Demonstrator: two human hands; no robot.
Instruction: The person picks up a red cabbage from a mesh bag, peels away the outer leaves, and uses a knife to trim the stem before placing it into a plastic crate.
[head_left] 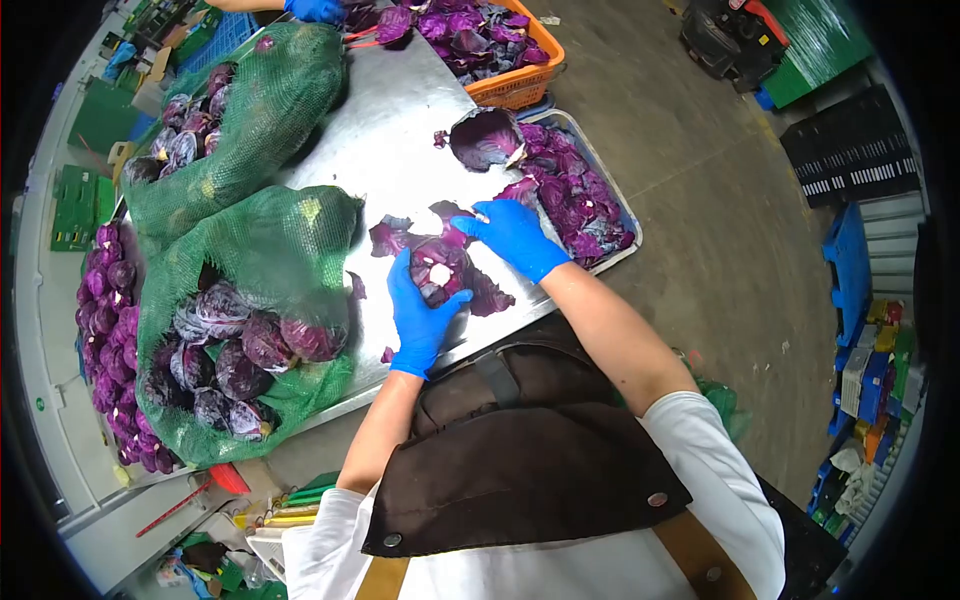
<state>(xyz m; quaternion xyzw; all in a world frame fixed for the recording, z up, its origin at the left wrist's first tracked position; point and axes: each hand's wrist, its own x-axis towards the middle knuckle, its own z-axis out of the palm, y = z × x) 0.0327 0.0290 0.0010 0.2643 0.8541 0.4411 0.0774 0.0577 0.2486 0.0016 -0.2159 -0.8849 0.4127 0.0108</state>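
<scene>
A red cabbage [436, 275] with a pale cut stem end facing up lies on the metal table [395, 150], loose purple leaves spread around it. My left hand [420, 315], in a blue glove, curls round its near side with thumb and fingers. On the far right side my right hand [512, 238], also gloved, has its fingertips closed on a torn outer leaf [446, 216]. A large hollow cabbage leaf [486, 138] sits farther up the table. My right wrist is beside a white-rimmed bin [634, 222] full of purple leaves.
Green mesh sacks [265, 235] of red cabbages lie on the left of the table. Peeled cabbages [105, 330] are heaped beyond its left edge. An orange crate [545, 45] of leaves stands at the top. Another person's blue-gloved hand [316, 10] shows at the far end.
</scene>
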